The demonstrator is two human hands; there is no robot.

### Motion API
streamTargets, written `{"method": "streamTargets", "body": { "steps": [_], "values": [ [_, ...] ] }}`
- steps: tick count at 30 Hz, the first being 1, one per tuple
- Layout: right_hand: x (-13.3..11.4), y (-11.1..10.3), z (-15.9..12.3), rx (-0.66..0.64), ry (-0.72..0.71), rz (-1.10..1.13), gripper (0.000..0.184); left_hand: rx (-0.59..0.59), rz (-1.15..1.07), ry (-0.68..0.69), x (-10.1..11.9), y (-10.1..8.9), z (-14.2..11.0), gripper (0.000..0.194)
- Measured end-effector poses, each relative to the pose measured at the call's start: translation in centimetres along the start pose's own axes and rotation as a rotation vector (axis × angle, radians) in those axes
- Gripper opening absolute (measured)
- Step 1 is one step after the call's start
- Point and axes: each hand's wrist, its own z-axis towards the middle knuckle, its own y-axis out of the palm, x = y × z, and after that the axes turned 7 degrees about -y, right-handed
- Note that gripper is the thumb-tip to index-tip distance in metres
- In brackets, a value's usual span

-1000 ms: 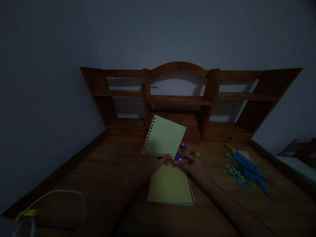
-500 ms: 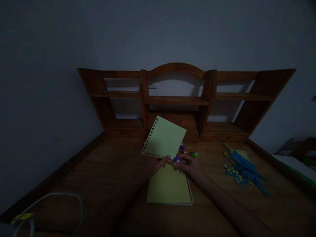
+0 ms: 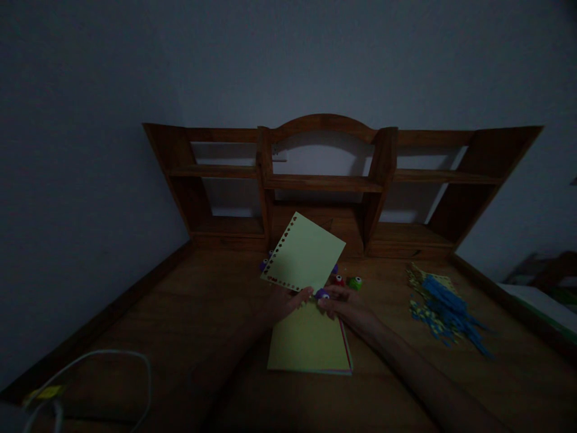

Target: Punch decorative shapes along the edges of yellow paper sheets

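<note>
My left hand (image 3: 283,304) pinches the lower corner of a pale yellow sheet of paper (image 3: 306,252), held up tilted, with rows of small punched holes along its left and bottom edges. Right beside it, my right hand (image 3: 347,307) grips a small purple paper punch (image 3: 321,294) at the sheet's lower right corner. Under both hands a stack of yellow paper (image 3: 309,343) lies flat on the wooden desk (image 3: 202,313).
A red punch (image 3: 338,279), a green punch (image 3: 356,282) and a purple one (image 3: 264,263) sit behind the hands. Blue and yellow paper strips (image 3: 444,307) are heaped at the right. A wooden shelf unit (image 3: 324,180) backs the desk; a white cable (image 3: 112,367) loops at the left.
The held sheet has turned slightly clockwise and shifted a little right. Both hands stay together at its lower corner.
</note>
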Motion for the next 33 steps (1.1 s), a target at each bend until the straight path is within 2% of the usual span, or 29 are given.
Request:
{"method": "streamTargets", "body": {
  "steps": [5, 12, 19, 25, 33],
  "values": [
    [0.3, -0.1, 0.0, -0.002, 0.007, 0.022, 0.032, -0.021, 0.021, 0.011, -0.5, 0.0, 0.1, 0.034],
    [-0.2, -0.1, 0.1, 0.064, 0.022, -0.133, 0.042, -0.024, 0.054, 0.006, -1.6, 0.0, 0.6, 0.032],
    [-0.1, 0.0, 0.0, 0.040, 0.016, -0.089, 0.039, -0.052, 0.006, -0.028, -0.9, 0.0, 0.3, 0.033],
    [0.1, 0.0, -0.2, 0.019, 0.040, 0.052, 0.037, -0.062, 0.012, -0.006, -0.7, 0.0, 0.4, 0.034],
    [-0.6, 0.0, -0.4, 0.011, 0.059, -0.060, 0.042, -0.044, 0.064, -0.057, 0.7, -0.1, -0.3, 0.037]
  ]
}}
